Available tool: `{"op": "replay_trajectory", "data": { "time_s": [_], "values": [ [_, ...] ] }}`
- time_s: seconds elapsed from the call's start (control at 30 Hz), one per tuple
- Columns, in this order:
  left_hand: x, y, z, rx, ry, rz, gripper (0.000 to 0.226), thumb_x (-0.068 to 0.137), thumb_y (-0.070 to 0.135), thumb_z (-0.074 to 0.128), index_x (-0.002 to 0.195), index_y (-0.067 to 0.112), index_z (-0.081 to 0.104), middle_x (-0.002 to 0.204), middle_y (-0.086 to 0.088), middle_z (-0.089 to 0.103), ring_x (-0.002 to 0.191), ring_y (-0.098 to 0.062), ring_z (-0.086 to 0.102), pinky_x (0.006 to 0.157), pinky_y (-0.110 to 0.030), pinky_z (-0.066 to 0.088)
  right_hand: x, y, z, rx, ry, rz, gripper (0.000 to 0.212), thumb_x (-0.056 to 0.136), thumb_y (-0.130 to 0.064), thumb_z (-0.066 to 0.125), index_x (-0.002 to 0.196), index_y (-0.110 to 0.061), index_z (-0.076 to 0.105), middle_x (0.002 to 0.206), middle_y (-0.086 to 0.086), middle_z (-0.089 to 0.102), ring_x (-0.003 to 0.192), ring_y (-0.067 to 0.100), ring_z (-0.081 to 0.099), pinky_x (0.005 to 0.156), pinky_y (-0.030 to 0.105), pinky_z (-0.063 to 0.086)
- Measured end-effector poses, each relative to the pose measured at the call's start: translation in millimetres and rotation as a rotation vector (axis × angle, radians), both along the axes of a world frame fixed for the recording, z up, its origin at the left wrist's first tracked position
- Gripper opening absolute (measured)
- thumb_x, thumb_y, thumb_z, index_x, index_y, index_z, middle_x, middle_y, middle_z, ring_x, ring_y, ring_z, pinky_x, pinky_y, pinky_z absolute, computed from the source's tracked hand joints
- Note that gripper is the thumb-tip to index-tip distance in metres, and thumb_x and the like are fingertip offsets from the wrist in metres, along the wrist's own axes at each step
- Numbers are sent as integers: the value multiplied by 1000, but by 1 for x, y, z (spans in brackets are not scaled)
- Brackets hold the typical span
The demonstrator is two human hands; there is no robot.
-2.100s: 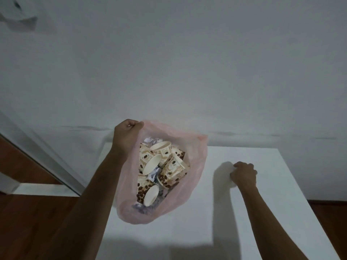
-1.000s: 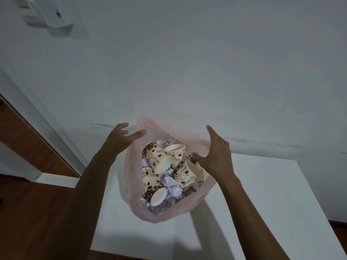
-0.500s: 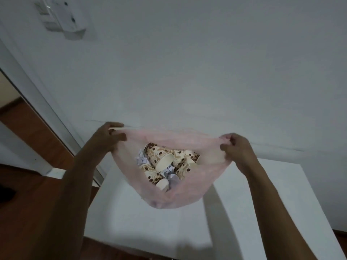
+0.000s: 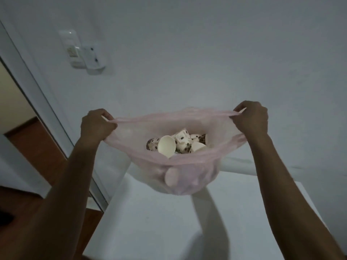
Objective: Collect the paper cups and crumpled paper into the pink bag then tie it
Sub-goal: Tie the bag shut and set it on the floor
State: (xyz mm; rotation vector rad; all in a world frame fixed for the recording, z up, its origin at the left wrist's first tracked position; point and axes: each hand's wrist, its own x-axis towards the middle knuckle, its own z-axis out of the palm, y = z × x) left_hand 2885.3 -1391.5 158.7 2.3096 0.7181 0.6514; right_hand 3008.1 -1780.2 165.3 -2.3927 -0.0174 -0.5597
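A person's left hand (image 4: 95, 123) and right hand (image 4: 250, 120) each close tight on a pinch of the rim of the pink bag (image 4: 187, 166), stretching its mouth wide between the two grips and holding it in the air above the near corner of a white table (image 4: 169, 222). Below and between the grips the bag sags with its load: paper cups (image 4: 167, 147) printed with brown spots lie jumbled on their sides, one pale open mouth turned up towards the camera, another showing as a pale shape through the thin film at the bottom. Whether crumpled paper lies among them cannot be told from here. No loose cup or paper shows on the part of the table in view, so the collecting looks finished and the tying is the step in hand. The next move likely calls for bringing the two gripped ends together over the load, crossing them and drawing a knot snug, without letting the cups tip out
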Motion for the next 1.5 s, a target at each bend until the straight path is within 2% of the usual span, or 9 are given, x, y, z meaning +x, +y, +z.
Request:
{"op": "replay_trajectory", "data": {
  "time_s": [0.1, 0.33, 0.43, 0.83, 0.97, 1.13, 1.23, 1.33, 1.5],
  "values": [
    [0, 7, 5, 141, 153, -32, 24, 66, 20, 87, 77, 18, 66, 95, -12, 67, 80, -28, 60, 70, -32, 49, 2, -7, -1, -114, 179, 19, 19, 78, -19, 76, 93, -9, 75, 98, 13, 72, 92, 32, 66, 70, 24, 43],
    [-12, 34, 7, 117, 342, -83, 28, 69, 38, 85, 70, 22, 62, 69, -3, 71, 54, -18, 70, 51, -26, 52, 2, -22, -9, 91, 423, 28, 12, 84, -10, 72, 86, 1, 69, 59, 13, 66, 35, 17, 61, 32, 22, 48],
    [-10, 43, 13, 79, 328, -93, 26, 69, 34, 86, 74, 19, 66, 60, -2, 67, 43, -14, 65, 40, -19, 42, 8, -28, 1, 74, 218, -49, 11, 74, -17, 80, 72, -14, 70, 53, 5, 63, 40, 16, 61, 39, 20, 48],
    [-10, 46, -5, -193, 590, -366, 12, 83, 27, 77, 87, 26, 65, 66, -7, 58, 40, -12, 49, 39, -18, 39, 13, -50, -20, -26, 656, 165, 27, 80, -10, 75, 60, -1, 59, 51, 8, 48, 41, 17, 35, 43, 18, 31],
    [-21, 67, -47, -618, 291, -683, 50, 73, 46, 79, 116, 22, 69, 90, -8, 65, 71, -18, 61, 52, -28, 50, 3, -71, -58, 383, 573, 436, 20, 78, -26, 79, 90, -11, 77, 92, 9, 74, 90, 30, 69, 64, 24, 56],
    [-34, 39, -133, -1025, 181, -682, 153, 21, 62, 91, 150, 20, 21, 146, 2, 45, 133, -19, 46, 105, -41, 39, -13, -75, -140, 962, 574, 702, 90, 69, -44, 84, 144, -17, 43, 137, 3, 59, 117, 12, 61, 92, 30, 54],
    [-34, -5, -157, -822, 293, -841, 108, 63, 22, 90, 148, 20, 23, 150, 1, 44, 130, -7, 49, 102, -30, 45, -22, -49, -181, 698, 528, 714, 63, 73, 10, 75, 131, -4, 52, 128, 9, 65, 106, 12, 66, 80, 21, 56],
    [-22, -40, -158, -834, 157, -796, 107, 39, 37, 97, 132, 12, 50, 123, 4, 68, 113, -15, 62, 88, -29, 53, -22, -14, -179, 721, 563, 758, 78, 44, -15, 95, 115, -11, 65, 109, 1, 75, 102, 18, 69, 82, 28, 57],
    [16, -88, -145, -833, -130, -535, 34, 67, 21, 84, 99, 19, 72, 96, 6, 75, 91, -9, 70, 81, -28, 55, -12, 33, -165, 879, 435, 667, 53, 70, -23, 83, 116, -5, 65, 116, 8, 71, 109, 23, 67, 91, 37, 56]
  ]
}}
